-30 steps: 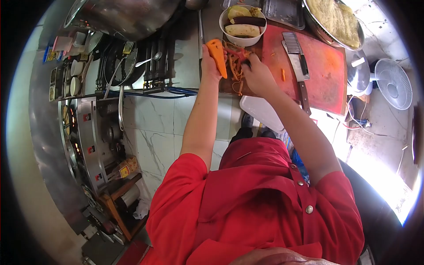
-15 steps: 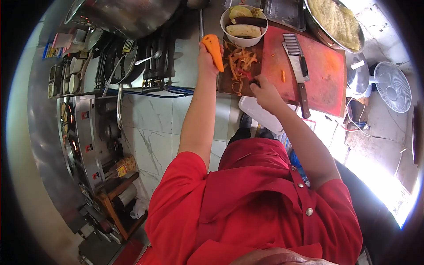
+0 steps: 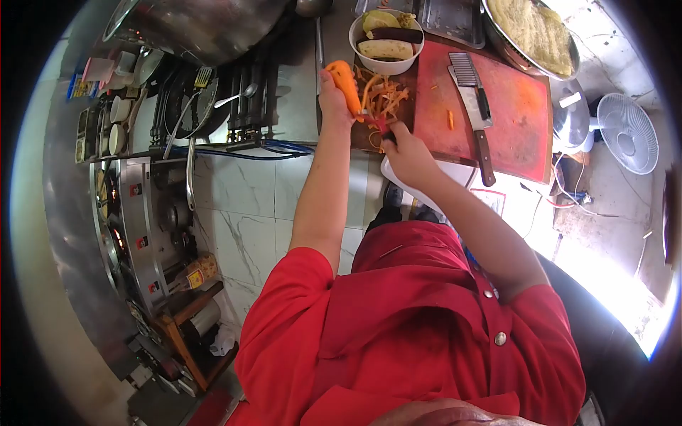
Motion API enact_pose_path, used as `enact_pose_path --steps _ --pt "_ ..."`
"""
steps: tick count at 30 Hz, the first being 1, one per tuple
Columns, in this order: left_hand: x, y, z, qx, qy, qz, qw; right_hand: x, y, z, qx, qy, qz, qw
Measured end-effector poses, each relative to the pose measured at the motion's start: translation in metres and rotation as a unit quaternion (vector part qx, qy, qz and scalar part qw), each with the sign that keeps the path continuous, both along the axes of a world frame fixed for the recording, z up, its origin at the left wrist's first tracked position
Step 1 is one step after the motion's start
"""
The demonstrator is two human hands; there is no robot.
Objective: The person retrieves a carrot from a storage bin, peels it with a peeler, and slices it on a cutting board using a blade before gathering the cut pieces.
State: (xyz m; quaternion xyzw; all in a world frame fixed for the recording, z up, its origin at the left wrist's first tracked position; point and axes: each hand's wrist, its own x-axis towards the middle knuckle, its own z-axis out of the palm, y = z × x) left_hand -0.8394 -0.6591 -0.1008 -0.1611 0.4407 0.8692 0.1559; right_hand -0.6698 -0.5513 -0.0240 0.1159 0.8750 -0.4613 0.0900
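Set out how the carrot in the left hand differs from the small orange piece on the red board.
Size: the carrot is far larger than the orange piece.
Shape: the carrot is thick and tapers towards one end; the piece is a thin strip.
Support: the left hand grips the carrot, while the piece lies loose on the red board.
Shared: both are orange.

At the upper centre of the frame, your left hand (image 3: 332, 101) grips a carrot (image 3: 344, 82), its tip pointing down. Your right hand (image 3: 410, 154), just right of it, holds a red peeler (image 3: 381, 123) with its head at that tip. Peelings (image 3: 387, 92) lie just above the peeler, below a white bowl (image 3: 387, 68) of vegetables. Toward the upper right, a cleaver (image 3: 474, 106) and a wavy cutter (image 3: 464, 71) rest on a red board (image 3: 515, 117); a big pot (image 3: 202, 32) fills the upper left.
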Motion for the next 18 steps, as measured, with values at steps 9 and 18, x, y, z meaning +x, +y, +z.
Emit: enact_pose_path --steps 9,18 --pt "0.0 -0.012 -0.01 0.189 0.0 -0.048 0.981 -0.047 0.016 0.007 0.016 0.109 -0.052 0.993" --pt "-0.013 -0.019 -0.029 0.279 -0.019 -0.032 0.96 -0.01 0.005 0.016 -0.037 -0.028 0.016 0.999"
